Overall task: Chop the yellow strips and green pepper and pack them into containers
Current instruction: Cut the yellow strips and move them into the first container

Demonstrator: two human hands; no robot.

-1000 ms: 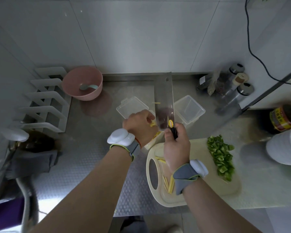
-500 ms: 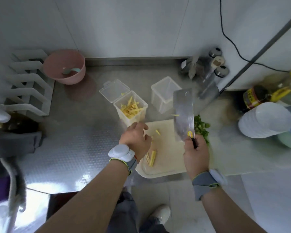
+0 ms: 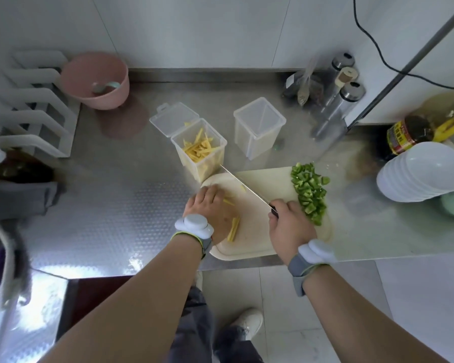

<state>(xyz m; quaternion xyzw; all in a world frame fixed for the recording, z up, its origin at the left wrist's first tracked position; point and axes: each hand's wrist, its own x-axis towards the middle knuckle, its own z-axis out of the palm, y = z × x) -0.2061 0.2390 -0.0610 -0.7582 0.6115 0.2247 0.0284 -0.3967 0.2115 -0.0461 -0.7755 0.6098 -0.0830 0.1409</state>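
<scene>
A cream cutting board (image 3: 262,231) lies at the counter's front edge. My left hand (image 3: 212,208) rests palm down on its left part, over a few yellow strips (image 3: 233,228). My right hand (image 3: 288,226) grips the cleaver (image 3: 244,186) by its handle; the blade stands edge-down across the board. Chopped green pepper (image 3: 309,192) is heaped on the board's right side. Behind the board, a clear container (image 3: 199,150) holds yellow strips, its lid hinged open. An empty clear container (image 3: 258,127) stands to its right.
A pink bowl (image 3: 97,79) with a spoon sits at the back left beside a white rack (image 3: 29,100). Spice jars (image 3: 336,85) stand at the back right, with a sauce bottle (image 3: 406,132) and stacked white bowls (image 3: 422,171) at the right.
The cleaver has come down from being held flat and raised near the containers to edge-down on the board. My left hand dropped from the filled container onto the strips on the board.
</scene>
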